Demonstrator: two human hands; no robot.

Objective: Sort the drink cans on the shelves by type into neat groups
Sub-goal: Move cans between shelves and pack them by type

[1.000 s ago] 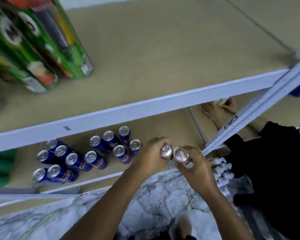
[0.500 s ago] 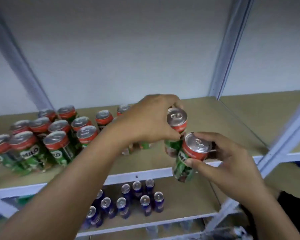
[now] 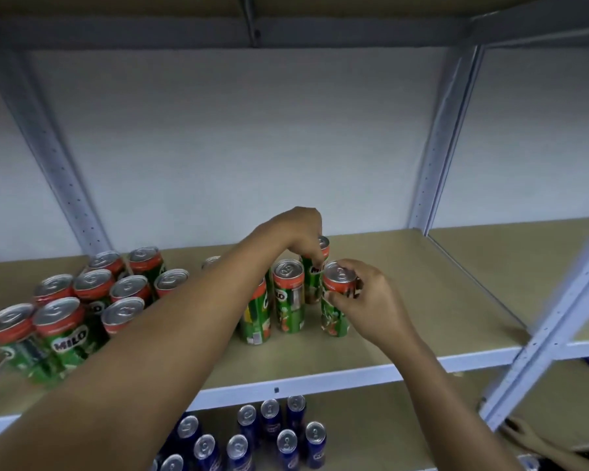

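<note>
two hands (image 3: 298,237) (image 3: 366,299) grip green cans (image 3: 334,300) (labelled "milo") on shelf (image 3: 422,317).

**Both hands at the green cans**

The left arm reaches forward from the lower left, and the left hand (image 3: 298,232) bends down at the wrist, its fingertips pinching the top of the rear green can (image 3: 317,266). The right hand (image 3: 364,297) is just right of that can, in front, fingers and thumb curled around the front green can (image 3: 335,300).
</note>
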